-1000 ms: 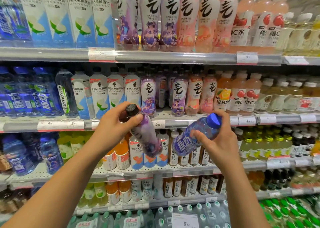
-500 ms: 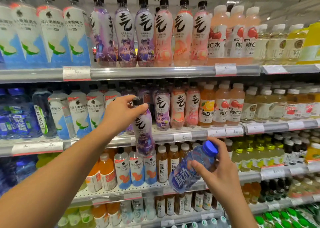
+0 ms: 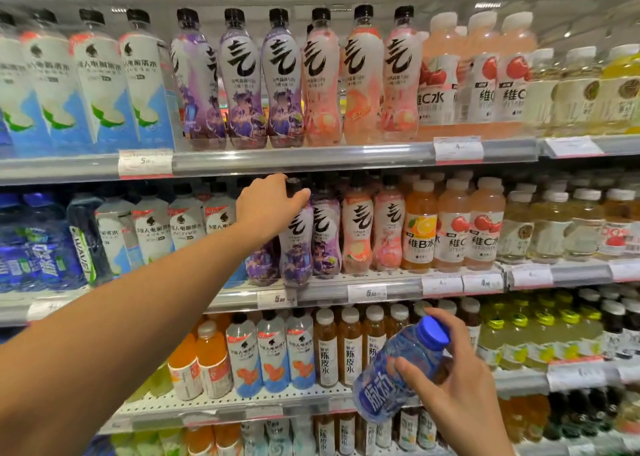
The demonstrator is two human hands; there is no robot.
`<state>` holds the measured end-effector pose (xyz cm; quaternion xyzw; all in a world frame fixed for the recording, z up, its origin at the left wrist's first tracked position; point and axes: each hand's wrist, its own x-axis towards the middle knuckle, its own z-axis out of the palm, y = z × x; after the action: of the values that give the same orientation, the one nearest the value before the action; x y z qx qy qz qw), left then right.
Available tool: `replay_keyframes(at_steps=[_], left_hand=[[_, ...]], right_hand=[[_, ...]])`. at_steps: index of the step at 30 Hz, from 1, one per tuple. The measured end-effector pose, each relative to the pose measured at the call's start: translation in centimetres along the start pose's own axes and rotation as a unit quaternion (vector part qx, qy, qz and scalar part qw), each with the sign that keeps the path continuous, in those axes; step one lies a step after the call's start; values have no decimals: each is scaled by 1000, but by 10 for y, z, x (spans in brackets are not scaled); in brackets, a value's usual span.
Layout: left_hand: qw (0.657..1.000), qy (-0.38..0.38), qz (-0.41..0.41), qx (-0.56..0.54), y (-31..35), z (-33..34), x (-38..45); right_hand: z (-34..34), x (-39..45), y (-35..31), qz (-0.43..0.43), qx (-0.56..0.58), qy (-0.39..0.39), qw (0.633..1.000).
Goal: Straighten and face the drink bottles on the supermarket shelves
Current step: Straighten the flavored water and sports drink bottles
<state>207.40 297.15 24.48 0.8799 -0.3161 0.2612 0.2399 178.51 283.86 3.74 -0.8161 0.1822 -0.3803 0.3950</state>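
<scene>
The left hand point(image 3: 268, 201) is gripping a purple bottle point(image 3: 297, 244) by its neck, fingers curled around the black cap, and is setting it at the front edge of the second shelf point(image 3: 398, 291), with a matching purple-labelled bottle point(image 3: 325, 237) just to the right of that hand. The base of the held bottle is sitting at or just over the shelf lip, partly covering the price strip; whether it is fully resting there cannot be told. Its label is facing outward and it is standing close to upright. The right hand point(image 3: 457, 386), low and nearer the body, is clasping a blue bottle point(image 3: 398, 372) round its middle, thumb across the label, with the blue cap tilting up and to the right. So the step in hand looks like returning a stray purple drink to its own row. The next move probably calls for nudging that bottle back until its base is wholly on the shelf and in line with its neighbours, then letting go. After that the blue bottle is likely needing a home; similar blue bottles point(image 3: 31, 247) are standing on the same shelf well to the left of the left hand, which would mean reaching across.
</scene>
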Motion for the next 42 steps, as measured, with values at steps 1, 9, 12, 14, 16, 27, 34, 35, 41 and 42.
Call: replay_keyframes(at_steps=[1, 9, 12, 14, 16, 27, 34, 35, 41, 42], left_hand=[[1000, 1, -6, -6, 1, 2, 0], [999, 27, -15, -26, 0, 12, 1], [999, 32, -12, -31, -2, 16, 0], [999, 28, -14, -25, -4, 20, 1], [1000, 16, -16, -8, -5, 23, 2], [994, -42, 30, 95, -3, 28, 22], [990, -53, 52, 119, -7, 30, 31], [989, -42, 55, 128, -8, 29, 31], [975, -2, 106, 195, -19, 24, 31], [972, 1, 113, 207, -22, 23, 31]], right_hand=[[-1, -1, 1, 0, -3, -2, 1000], [-7, -8, 6, 5, -9, -1, 1000], [-8, -9, 7, 12, -16, 4, 1000], [-9, -9, 5, 13, -19, 10, 1000], [-10, -8, 3, 15, -15, 9, 1000], [0, -7, -11, -11, -18, -5, 1000], [5, -10, -14, -14, -15, -20, 1000], [5, -10, -14, -13, -16, -22, 1000], [6, -12, -12, -14, -17, -30, 999], [7, -12, -12, -17, -19, -29, 999]])
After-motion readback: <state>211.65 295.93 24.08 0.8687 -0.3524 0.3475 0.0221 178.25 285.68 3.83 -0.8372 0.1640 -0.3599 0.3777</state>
